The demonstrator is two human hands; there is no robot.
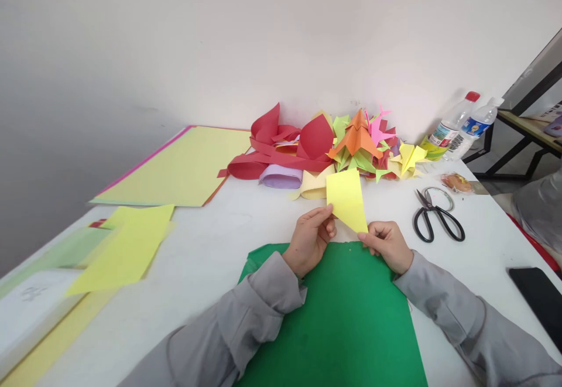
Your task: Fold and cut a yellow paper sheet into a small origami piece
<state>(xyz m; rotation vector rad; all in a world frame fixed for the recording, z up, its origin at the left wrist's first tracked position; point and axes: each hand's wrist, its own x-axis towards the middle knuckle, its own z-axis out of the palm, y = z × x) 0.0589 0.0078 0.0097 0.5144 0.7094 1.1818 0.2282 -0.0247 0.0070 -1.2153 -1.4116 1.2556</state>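
Observation:
A piece of yellow paper (346, 197) with a slanted lower edge is held up between my two hands. My left hand (311, 237) pinches its lower left corner, thumb and forefinger closed on it. At the lower right corner, the fingers of my right hand (387, 245) are closed on the same paper. Both hands are just above the far edge of a green sheet (333, 322) that lies on the white table (197, 258). Behind the paper are a cream paper loop (314, 185) and a purple paper loop (281, 176).
Red paper strips (267, 153) and folded paper shapes (357, 135) are heaped by the wall. Black-handled scissors (439, 214), a phone-like black object (538, 299) and plastic bottles (452, 123) are at right. Yellow sheets (127, 246) and large pale yellow paper (184, 167) lie left.

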